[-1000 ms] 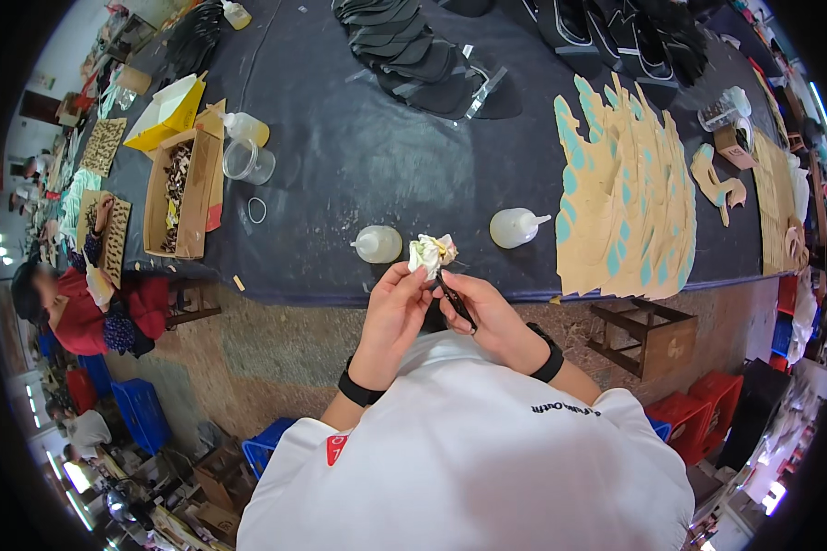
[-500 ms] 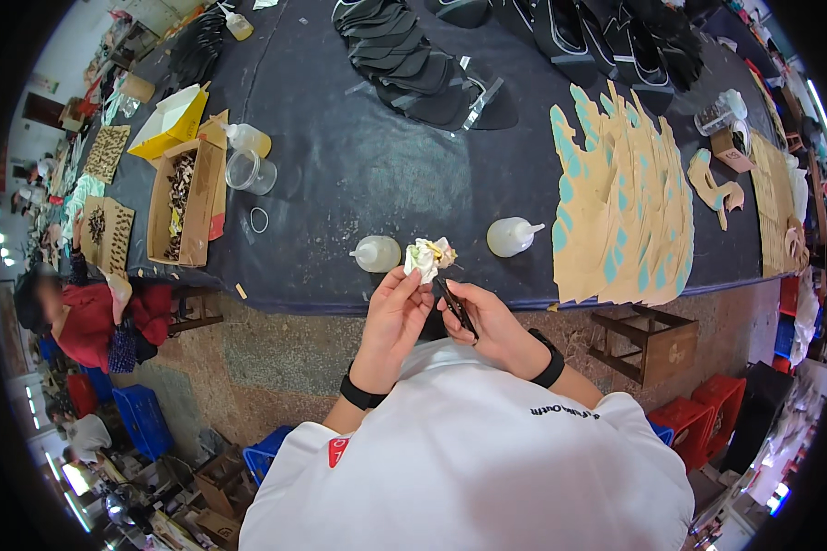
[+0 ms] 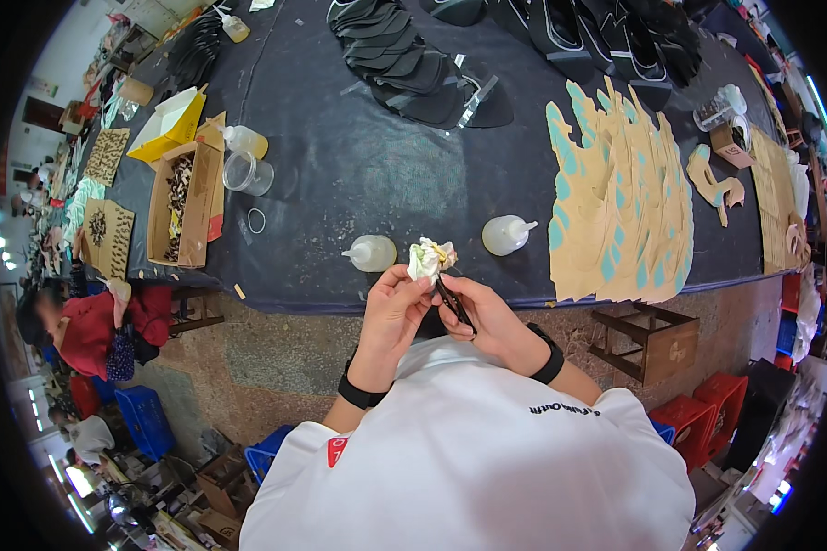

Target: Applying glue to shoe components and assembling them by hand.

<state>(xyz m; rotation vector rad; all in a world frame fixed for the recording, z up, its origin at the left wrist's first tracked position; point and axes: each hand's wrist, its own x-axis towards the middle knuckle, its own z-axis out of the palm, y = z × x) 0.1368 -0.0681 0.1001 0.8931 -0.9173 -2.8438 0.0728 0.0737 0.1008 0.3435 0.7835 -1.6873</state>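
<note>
My left hand [image 3: 388, 317] is closed, pinching a small crumpled white piece [image 3: 425, 261] with yellowish-brown and faint green patches; it looks like cloth or tissue. My right hand [image 3: 489, 321] is wrapped round a slim black hand tool [image 3: 455, 306]. Its upper end meets the underside of the crumpled piece, and its exact kind is hidden by my fingers. Both hands are close together just off the table's near edge. One squat translucent bottle [image 3: 372, 253] lies beyond my left hand. Another bottle [image 3: 508, 235], with its nozzle pointing right, is beyond my right hand.
Fanned tan sheets with teal patches [image 3: 620, 202] cover the table's right. Black shoe parts [image 3: 400, 64] are stacked at the far side. A cardboard box [image 3: 191, 207] of small brown pieces stands left, near a clear cup [image 3: 248, 174]. A person in red [image 3: 96, 321] sits at far left.
Both hands keep their grip on the crumpled piece and the black tool, which has tilted slightly. The table's things appear a little further left, as the view has shifted.
</note>
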